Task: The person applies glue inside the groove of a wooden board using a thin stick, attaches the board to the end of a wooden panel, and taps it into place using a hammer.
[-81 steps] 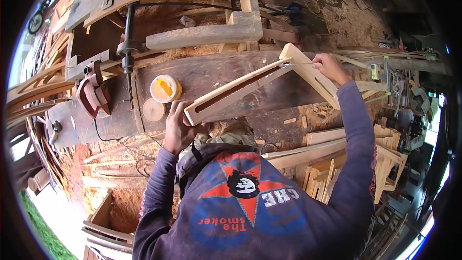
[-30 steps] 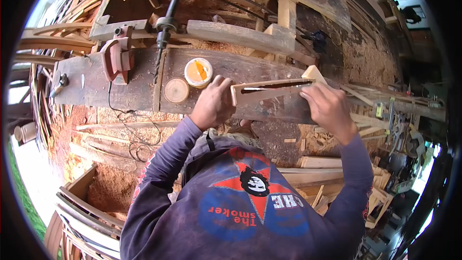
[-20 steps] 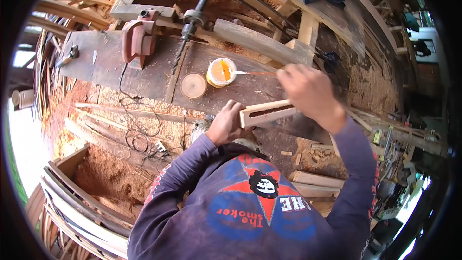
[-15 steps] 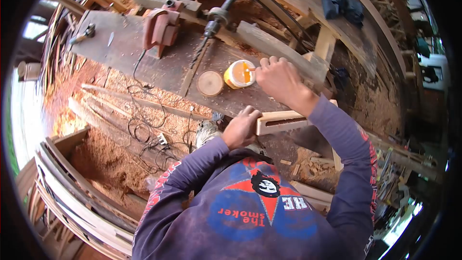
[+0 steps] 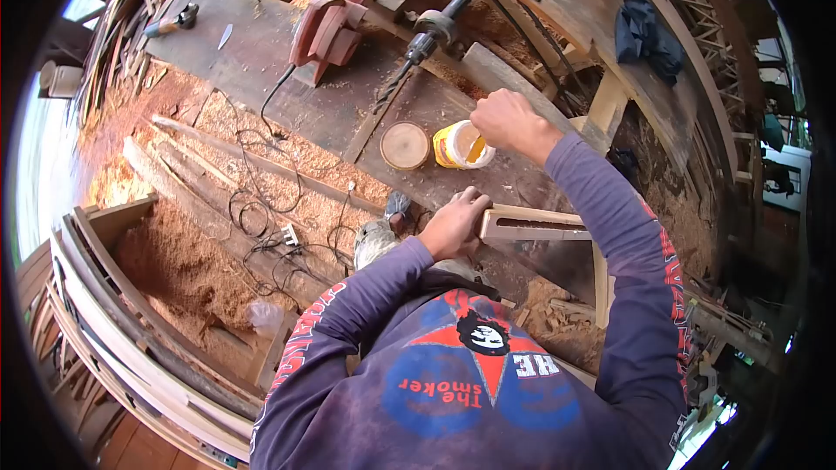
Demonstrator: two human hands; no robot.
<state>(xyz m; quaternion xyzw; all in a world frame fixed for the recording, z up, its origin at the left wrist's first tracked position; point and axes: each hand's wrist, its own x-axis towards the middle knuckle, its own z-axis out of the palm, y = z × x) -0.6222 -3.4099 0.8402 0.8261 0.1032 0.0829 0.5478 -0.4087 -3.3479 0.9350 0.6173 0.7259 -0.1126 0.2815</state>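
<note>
Wooden frame, end gripped by the curled left hand; right hand bunches shut beside the tub, grip hidden.

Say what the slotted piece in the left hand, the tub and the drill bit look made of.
Slotted piece: apparently unfinished wood, pale and matte.
Tub: probably plastic, its wall smooth and printed yellow.
Drill bit: likely metal, dark, with crisp spiral flutes.

My woodworking workshop: drill at 12 o'clock, sawdust at 8, wood strips at 10.
</note>
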